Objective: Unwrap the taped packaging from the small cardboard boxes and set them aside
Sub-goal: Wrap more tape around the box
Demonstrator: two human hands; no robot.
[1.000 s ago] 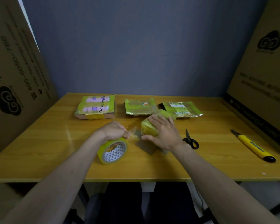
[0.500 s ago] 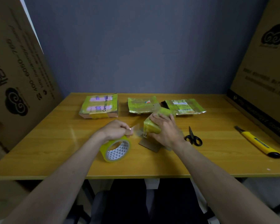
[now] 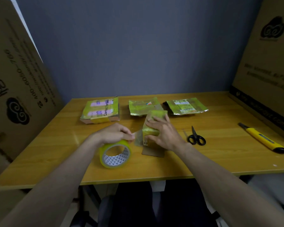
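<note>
A small cardboard box point(image 3: 154, 117) wrapped in yellow-green tape stands near the middle of the wooden table point(image 3: 56, 145). My right hand point(image 3: 164, 133) grips it from the right and top, fingers spread over its face and thumb at its lower edge. My left hand point(image 3: 115, 134) rests on a roll of yellow tape point(image 3: 115, 154) and pinches a clear strip of tape point(image 3: 138, 136) that runs to the box's left side. Three other taped boxes lie at the back: a left one point(image 3: 101, 110), a middle one point(image 3: 142, 106) and a right one point(image 3: 186, 105).
Black scissors point(image 3: 195, 136) lie right of my right hand. A yellow utility knife point(image 3: 262, 140) lies near the right edge. A brown cardboard flap point(image 3: 152, 151) lies flat under the held box. Large cardboard cartons stand at the left point(image 3: 15, 79) and right point(image 3: 269, 63).
My hands, the tape roll and the box have kept much the same pose. The view has tilted a little, shifting everything slightly right in frame.
</note>
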